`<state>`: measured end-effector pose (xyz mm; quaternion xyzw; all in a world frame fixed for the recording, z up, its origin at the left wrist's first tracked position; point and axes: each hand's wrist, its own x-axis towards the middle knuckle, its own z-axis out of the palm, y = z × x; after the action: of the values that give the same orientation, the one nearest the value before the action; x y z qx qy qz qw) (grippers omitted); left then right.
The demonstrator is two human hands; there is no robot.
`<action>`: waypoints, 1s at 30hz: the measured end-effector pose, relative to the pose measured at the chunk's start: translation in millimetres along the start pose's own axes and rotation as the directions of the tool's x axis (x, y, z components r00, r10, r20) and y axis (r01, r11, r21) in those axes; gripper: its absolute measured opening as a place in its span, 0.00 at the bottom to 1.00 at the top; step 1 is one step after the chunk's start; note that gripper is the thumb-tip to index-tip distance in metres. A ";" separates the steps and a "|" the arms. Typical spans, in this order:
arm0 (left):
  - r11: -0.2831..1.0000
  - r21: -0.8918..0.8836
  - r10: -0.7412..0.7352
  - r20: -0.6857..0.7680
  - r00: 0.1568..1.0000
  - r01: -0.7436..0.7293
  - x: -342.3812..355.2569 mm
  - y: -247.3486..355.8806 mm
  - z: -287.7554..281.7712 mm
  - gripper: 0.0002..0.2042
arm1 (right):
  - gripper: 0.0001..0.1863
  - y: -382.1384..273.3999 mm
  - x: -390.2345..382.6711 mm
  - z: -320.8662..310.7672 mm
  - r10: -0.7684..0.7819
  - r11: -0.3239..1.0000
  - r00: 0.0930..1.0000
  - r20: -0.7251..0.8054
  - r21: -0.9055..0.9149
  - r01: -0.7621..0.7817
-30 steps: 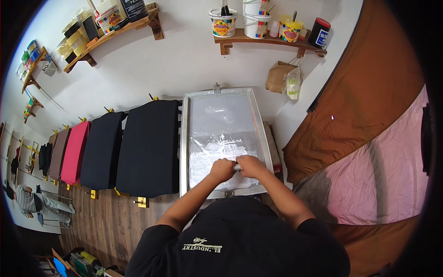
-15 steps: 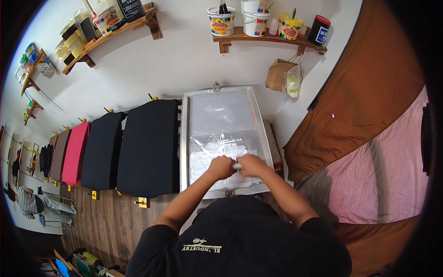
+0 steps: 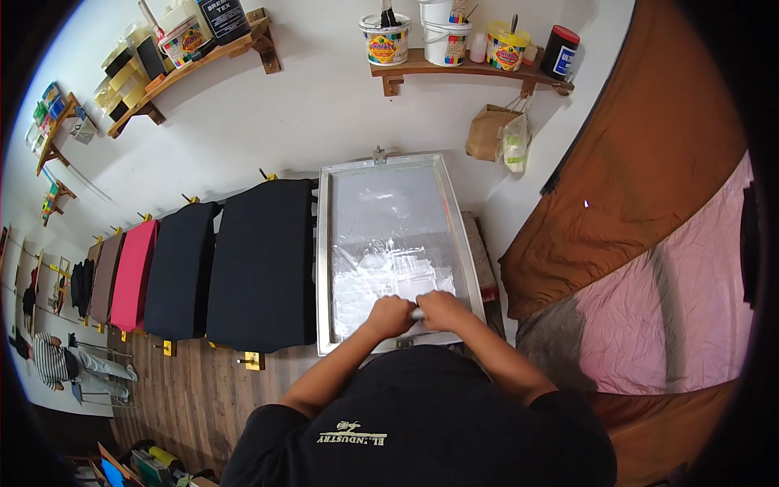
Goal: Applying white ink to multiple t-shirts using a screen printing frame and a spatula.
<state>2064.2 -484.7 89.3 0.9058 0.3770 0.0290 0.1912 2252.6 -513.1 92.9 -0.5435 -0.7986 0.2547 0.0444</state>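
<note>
A screen printing frame (image 3: 324, 243) with a metal rim lies in front of me, its grey mesh (image 3: 381, 195) bare at the far end. White ink (image 3: 398, 272) is smeared over the nearer half, glossy and uneven. Close to the frame's near edge, my left hand (image 3: 391, 316) and my right hand (image 3: 442, 312) are side by side, both closed around a squeegee. Only a short pale piece of the squeegee (image 3: 417, 314) shows between them; its blade is hidden by my hands.
Left of the frame stand boards covered with black fabric (image 3: 264, 268) and red fabric (image 3: 134, 274). A wall shelf (image 3: 462, 66) carries tubs. Brown cloth (image 3: 600, 170) and pink cloth (image 3: 673, 300) hang at the right. Another person (image 3: 53, 361) stands far left.
Both hands have moved toward me with the squeegee, closer to the frame's near edge. More of the white-smeared mesh shows beyond them.
</note>
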 end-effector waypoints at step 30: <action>0.998 0.032 -0.061 0.042 0.997 0.060 38.9 -19.3 -30.2 0.10 | 0.11 16.5 34.6 -33.4 -0.087 0.996 0.993 -0.085 -0.026 0.086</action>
<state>2073.0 -435.5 106.6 0.8973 0.4003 -0.0023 0.1860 2264.2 -465.7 107.2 -0.5192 -0.8215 0.2202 0.0836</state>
